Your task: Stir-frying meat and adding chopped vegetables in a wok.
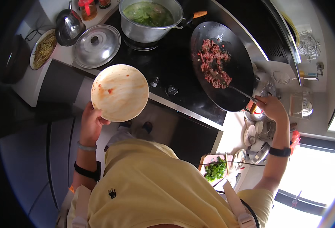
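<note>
My left hand [94, 119] grips the rim of a pale round plate [120, 92], which bears reddish smears and small scraps. The plate is held in front of the stove's edge. My right hand [271, 107] is closed on the handle of a metal spatula [242, 94]. Its far end lies in minced meat [213, 64] inside a dark wok [238, 71] on the right of the black stove. The meat looks mostly red and pink. Beside the wok, towards the left, stands a large metal pot [144, 30] of greenish soup with leaves [147, 14].
A domed metal lid [104, 50], a dish of noodle-like food [44, 50] and a kettle [69, 27] sit at the left. Two stove knobs [171, 90] face me. Chopped green herbs [215, 169] lie on a board at the lower right, with a cable crossing above.
</note>
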Tool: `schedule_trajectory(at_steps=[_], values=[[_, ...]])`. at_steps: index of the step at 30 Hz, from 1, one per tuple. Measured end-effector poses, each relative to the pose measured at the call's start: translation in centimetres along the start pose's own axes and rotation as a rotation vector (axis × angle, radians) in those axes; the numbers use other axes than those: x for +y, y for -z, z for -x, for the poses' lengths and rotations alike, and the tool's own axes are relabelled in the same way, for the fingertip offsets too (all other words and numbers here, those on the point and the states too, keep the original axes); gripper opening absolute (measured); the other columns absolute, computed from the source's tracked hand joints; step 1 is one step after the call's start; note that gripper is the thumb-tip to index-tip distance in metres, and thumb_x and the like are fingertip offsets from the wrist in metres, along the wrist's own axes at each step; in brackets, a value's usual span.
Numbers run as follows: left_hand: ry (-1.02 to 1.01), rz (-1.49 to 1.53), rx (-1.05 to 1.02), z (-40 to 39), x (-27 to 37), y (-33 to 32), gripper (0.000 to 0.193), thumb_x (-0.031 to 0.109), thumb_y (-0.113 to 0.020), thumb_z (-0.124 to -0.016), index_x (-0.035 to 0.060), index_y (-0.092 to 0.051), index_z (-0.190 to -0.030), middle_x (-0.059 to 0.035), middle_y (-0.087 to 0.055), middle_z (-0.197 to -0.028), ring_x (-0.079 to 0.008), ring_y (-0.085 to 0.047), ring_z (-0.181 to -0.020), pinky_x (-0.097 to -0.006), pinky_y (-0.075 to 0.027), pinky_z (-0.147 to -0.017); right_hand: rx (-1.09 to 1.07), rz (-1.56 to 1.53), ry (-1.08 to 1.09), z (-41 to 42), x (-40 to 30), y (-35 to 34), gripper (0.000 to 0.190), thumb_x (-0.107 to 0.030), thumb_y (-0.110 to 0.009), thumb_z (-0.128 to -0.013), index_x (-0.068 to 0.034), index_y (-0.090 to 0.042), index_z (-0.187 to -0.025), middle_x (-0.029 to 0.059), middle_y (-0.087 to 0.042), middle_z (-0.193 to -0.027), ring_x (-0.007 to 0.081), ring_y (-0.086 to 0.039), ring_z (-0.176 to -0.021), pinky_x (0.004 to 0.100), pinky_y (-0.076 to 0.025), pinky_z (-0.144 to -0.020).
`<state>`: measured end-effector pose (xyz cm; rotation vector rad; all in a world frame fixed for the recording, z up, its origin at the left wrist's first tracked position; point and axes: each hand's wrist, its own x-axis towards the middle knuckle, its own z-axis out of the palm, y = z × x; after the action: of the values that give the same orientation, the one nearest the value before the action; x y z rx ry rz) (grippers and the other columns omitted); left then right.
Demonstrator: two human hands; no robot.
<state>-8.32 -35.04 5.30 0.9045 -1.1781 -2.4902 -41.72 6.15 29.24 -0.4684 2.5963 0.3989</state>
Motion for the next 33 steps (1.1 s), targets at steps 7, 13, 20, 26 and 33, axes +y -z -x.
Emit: schedule_trajectory(at_steps=[7, 13, 20, 26, 33], values=[[-0.014, -0.02, 0.03, 0.3, 0.7, -0.9, 0.04, 0.01, -0.052, -0.083, -0.0001, -0.047, -0.121, -0.0113, -0.063, -0.106, -0.0165, -0.067, -0.076, -0.0267, -0.055, -0.056, 0.275, 0.06, 0.058, -5.3, -3.0, -2.1, 0.035, -0.031, -0.058, -0.092, -0.015, -0.064, -0.122, 0.0221, -0.066, -0.098, 0.0378, -0.064, -0.091, 0.043, -0.049, -0.081], [0.015, -0.038, 0.01, 0.6, 0.3, -0.5, 0.042, 0.01, -0.052, -0.083, -0.0007, -0.047, -0.123, -0.0114, -0.063, -0.106, -0.0167, -0.067, -0.076, -0.0262, -0.055, -0.057, 0.324, 0.112, -0.044, -8.3, -0.1, -3.1, 0.034, -0.037, -0.054, -0.092, -0.021, -0.064, -0.121, 0.0138, -0.066, -0.113, 0.0351, -0.063, -0.105, 0.0461, -0.051, -0.088], [0.017, -0.025, -0.021, 0.0, 0.2, -0.2, 0.041, 0.009, -0.051, -0.083, -0.0003, -0.046, -0.123, -0.0116, -0.063, -0.107, -0.0165, -0.067, -0.075, -0.0261, -0.055, -0.056, 0.067, 0.102, -0.01, 0.2, 1.6, 1.1, 0.034, -0.023, -0.064, -0.088, -0.016, -0.064, -0.121, 0.0196, -0.068, -0.095, 0.0344, -0.066, -0.089, 0.0409, -0.05, -0.079], [0.016, -0.032, -0.013, 0.3, 0.4, -1.4, 0.041, 0.009, -0.052, -0.082, -0.0006, -0.047, -0.122, -0.0114, -0.063, -0.105, -0.0161, -0.066, -0.074, -0.0259, -0.055, -0.056, -0.28, 0.226, -0.147, 0.7, 1.2, 3.7, 0.034, -0.035, -0.063, -0.089, -0.019, -0.068, -0.118, 0.0165, -0.068, -0.104, 0.0325, -0.066, -0.091, 0.0417, -0.05, -0.081], [0.028, -0.043, -0.011, 0.2, 0.0, -1.3, 0.041, 0.011, -0.053, -0.081, 0.0001, -0.048, -0.121, -0.011, -0.063, -0.104, -0.0152, -0.065, -0.073, -0.0258, -0.054, -0.055, 0.267, 0.334, -0.163, -2.8, -2.4, 1.6, 0.034, -0.039, -0.06, -0.089, -0.033, -0.064, -0.123, 0.0099, -0.069, -0.106, 0.0287, -0.066, -0.101, 0.0434, -0.051, -0.088]])
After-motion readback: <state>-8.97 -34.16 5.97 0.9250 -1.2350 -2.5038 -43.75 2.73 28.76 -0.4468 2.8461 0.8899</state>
